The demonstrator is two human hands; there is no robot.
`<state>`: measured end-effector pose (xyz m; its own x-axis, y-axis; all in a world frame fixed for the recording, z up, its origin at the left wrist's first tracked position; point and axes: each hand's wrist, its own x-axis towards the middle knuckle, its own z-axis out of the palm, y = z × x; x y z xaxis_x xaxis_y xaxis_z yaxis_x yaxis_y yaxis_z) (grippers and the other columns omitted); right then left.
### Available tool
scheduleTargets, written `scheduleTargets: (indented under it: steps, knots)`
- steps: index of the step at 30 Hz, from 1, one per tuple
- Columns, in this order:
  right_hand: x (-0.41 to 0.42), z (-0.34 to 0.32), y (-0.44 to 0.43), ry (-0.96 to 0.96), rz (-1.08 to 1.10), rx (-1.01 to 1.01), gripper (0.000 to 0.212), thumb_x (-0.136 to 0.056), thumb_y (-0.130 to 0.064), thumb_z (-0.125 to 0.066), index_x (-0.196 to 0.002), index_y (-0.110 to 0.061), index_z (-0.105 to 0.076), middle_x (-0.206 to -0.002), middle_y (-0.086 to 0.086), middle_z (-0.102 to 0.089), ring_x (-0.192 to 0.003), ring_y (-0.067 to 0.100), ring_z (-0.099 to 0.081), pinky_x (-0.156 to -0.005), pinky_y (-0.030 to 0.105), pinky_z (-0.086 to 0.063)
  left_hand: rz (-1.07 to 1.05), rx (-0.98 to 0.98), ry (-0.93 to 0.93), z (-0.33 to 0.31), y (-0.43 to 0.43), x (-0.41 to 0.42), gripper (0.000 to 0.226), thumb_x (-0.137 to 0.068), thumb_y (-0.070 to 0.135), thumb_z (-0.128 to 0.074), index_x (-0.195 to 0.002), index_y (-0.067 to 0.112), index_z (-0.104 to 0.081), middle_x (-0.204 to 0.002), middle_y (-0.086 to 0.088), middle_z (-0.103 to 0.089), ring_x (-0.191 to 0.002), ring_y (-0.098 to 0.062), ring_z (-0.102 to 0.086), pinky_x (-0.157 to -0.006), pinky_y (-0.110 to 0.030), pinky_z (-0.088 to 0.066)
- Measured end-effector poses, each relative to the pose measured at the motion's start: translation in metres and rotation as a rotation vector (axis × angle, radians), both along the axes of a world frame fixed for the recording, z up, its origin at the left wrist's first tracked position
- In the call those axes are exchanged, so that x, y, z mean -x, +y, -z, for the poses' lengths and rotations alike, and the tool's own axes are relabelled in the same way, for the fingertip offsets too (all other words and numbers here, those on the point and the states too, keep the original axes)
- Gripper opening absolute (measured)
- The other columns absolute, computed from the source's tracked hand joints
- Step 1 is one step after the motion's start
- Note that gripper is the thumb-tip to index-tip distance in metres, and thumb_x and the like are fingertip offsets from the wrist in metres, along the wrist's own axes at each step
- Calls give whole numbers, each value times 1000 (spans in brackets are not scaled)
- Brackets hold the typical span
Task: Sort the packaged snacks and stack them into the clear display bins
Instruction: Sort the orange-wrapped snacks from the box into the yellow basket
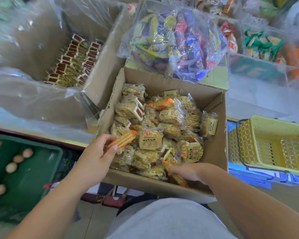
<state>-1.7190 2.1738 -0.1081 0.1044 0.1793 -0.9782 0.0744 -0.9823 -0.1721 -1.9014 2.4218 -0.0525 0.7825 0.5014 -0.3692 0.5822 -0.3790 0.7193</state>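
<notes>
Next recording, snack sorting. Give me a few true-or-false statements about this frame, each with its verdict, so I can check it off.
1. The left hand holds an orange-wrapped cracker pack over the cardboard box. True.
2. The right hand is empty and rests on the yellow basket. False: it grips a second orange pack at the box's near edge, apart from the basket.
3. The yellow basket is full of snack packs. False: no packs show inside it.
4. Eggs lie in the green crate. True.
</notes>
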Motion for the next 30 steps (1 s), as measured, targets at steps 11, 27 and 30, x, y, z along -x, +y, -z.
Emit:
scheduleTargets:
  steps: [11,27,30]
  knots:
    - [1,-17,-8,-140,-177,-221,69,-78,-63,-49,-140,-33,-50,-147,-2,-48,-131,24,-44,-100,41,-36,387,-54,307,2,-13,-39,25,-101,26,-42,-113,17,-61,-122,-2,-52,-105,-18,-56,-97,-43,-48]
    - [-9,-50,-33,-205,-112,-409,17,-78,-42,-67,-84,-35,-53,-88,-8,-56,-80,12,-53,-66,30,-40,338,-436,-13,29,-16,-234,22,-82,26,-77,-97,14,-66,-90,-5,-62,-90,-33,-62,-66,-35,-41]
    - [-9,-61,-37,-288,134,-535,26,-74,-34,-72,-96,-25,-63,-89,-1,-64,-78,15,-58,-69,32,-46,340,-450,-36,40,-20,-238,17,-83,26,-78,-86,19,-62,-75,2,-60,-78,-30,-62,-61,-34,-41]
